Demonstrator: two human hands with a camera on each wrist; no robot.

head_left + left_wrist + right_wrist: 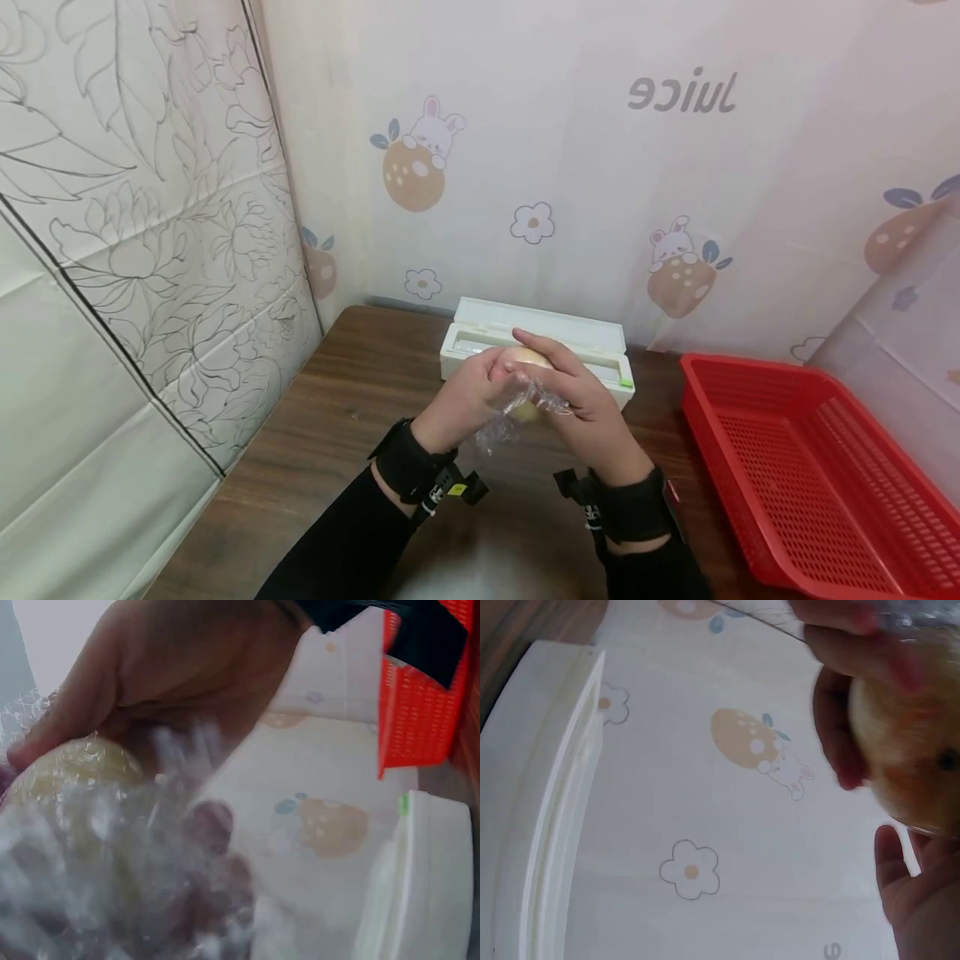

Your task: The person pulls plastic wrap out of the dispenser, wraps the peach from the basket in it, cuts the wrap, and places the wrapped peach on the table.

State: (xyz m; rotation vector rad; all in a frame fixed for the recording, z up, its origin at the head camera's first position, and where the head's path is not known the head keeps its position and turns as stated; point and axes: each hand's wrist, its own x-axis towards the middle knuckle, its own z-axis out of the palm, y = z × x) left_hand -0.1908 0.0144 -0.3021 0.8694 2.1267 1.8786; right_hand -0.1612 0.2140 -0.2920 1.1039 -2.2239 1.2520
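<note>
Both hands hold a round, yellow and reddish fruit [527,358], apple-like, between them, raised in front of the white box. Crumpled clear cling film [497,429] wraps round it and hangs loose below the fingers. My left hand [467,393] grips from the left side, thumb on top. From the right, my right hand [587,404] curls over the film and fruit. In the left wrist view, shiny film covers much of the yellow fruit [79,769]. A dark spot shows on the fruit [907,750] in the right wrist view, with fingers on either side of it.
Behind the hands stands a long white cling film box [540,312], lid raised, with clear film inside. A red plastic basket [750,467] sits on the right of the brown wooden table [315,433]. Patterned curtains [570,167] close off the back and left.
</note>
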